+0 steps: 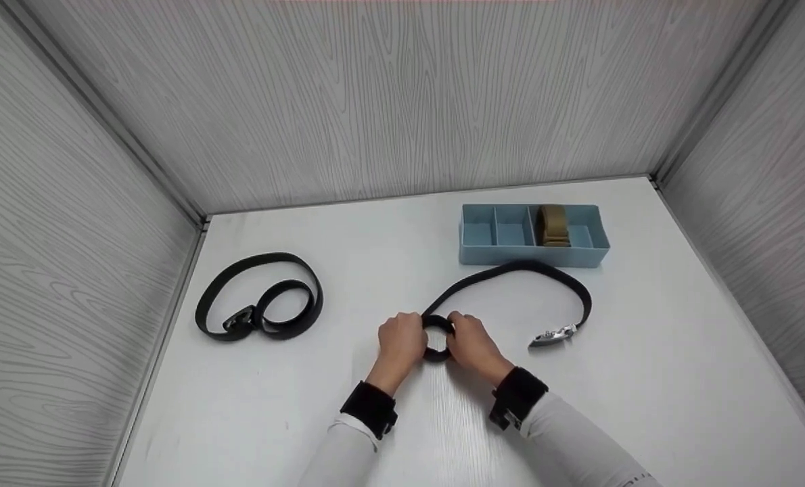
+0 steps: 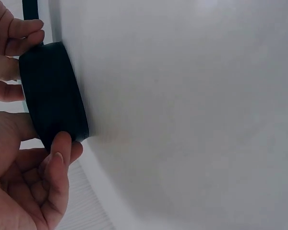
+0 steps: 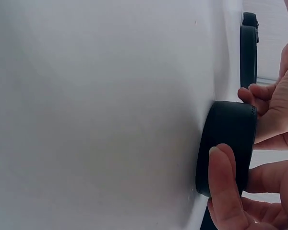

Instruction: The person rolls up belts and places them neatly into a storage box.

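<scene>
A black belt (image 1: 524,264) lies on the white table, one end wound into a round coil (image 1: 436,356) standing on its edge. My left hand (image 1: 402,340) grips the coil's left side, while my right hand (image 1: 475,346) pinches it from the right. In the left wrist view, thumb and fingers hold the wide black strap (image 2: 55,91) from inside and outside. Stitching shows along the strap (image 3: 228,129) in the right wrist view, with fingers of both hands around it. The unrolled length arcs away behind the hands and ends at a silver buckle (image 1: 554,335) on the right.
Another black belt (image 1: 308,270), loosely looped with its buckle (image 1: 240,318), lies at the left. At the back right stands a blue divided box (image 1: 531,256) with a rolled tan belt (image 1: 555,223) in one compartment. Grey wood-grain walls (image 1: 389,101) border the table.
</scene>
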`<state>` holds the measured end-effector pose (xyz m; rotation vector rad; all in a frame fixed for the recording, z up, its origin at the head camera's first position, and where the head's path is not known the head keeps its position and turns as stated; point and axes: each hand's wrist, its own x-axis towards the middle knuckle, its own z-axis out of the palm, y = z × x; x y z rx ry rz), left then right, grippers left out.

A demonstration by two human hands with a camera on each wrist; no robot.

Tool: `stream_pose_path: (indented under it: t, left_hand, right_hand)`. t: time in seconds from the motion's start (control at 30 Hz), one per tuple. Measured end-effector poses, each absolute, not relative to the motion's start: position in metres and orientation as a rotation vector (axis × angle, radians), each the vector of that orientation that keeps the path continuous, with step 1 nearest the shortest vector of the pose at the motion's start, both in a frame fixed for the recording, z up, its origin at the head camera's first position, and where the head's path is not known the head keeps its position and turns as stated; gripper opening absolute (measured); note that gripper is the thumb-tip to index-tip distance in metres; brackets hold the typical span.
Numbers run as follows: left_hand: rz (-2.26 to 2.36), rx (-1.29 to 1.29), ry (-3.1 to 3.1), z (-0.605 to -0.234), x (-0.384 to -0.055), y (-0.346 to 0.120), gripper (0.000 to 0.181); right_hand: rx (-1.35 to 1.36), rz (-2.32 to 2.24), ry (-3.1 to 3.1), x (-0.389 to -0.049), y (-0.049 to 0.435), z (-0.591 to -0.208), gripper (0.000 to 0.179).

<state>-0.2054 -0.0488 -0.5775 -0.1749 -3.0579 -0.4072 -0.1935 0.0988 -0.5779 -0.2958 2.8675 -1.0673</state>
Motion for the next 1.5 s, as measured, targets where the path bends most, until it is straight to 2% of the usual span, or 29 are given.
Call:
stream_pose_path:
  t: [0.2, 0.37, 0.5, 0.63, 0.83, 1.1, 1.33, 1.5]
  left_hand:
    - [-0.397, -0.326, -3.037, -0.578, -0.207, -0.05, 0.007]
    - [-0.382, -0.37, -3.018, -0.577, -0.212, -0.051, 0.018]
    - [-0.337, -0.389, -3.017, -0.575, -0.215, -0.052, 0.024]
    - [-0.299, -0.402, -3.002, -0.577, -0.215, -0.051, 0.021]
    - [-0.326, -0.337, -2.983, -0.58, -0.214, -0.047, 0.015]
    - [-0.361, -0.338, -3.02, -0.574, -0.218, -0.045, 0.008]
    - [-0.298, -0.408, -3.007, -0.573, -0.224, -0.044, 0.017]
    - [-0.232, -0.402, -3.042, -0.572, -0.225, -0.044, 0.014]
  right_hand:
    - [-0.349, -1.063, 2.891, -0.195, 0.1, -0.577, 0.009]
    - [-0.409, -1.047, 2.883, -0.199, 0.101, -0.577, 0.011]
    - [-0.473, -1.023, 2.872, -0.202, 0.104, -0.576, 0.019]
    - [-0.448, -1.027, 2.869, -0.202, 0.108, -0.577, 0.021]
    - [-0.255, -1.081, 2.824, -0.197, 0.113, -0.577, 0.021]
    - [-0.267, -1.105, 2.889, -0.196, 0.109, -0.577, 0.018]
    - [-0.294, -1.055, 2.89, -0.201, 0.108, -0.577, 0.021]
    - [-0.225, -1.048, 2.864, -0.197, 0.11, -0.575, 0.028]
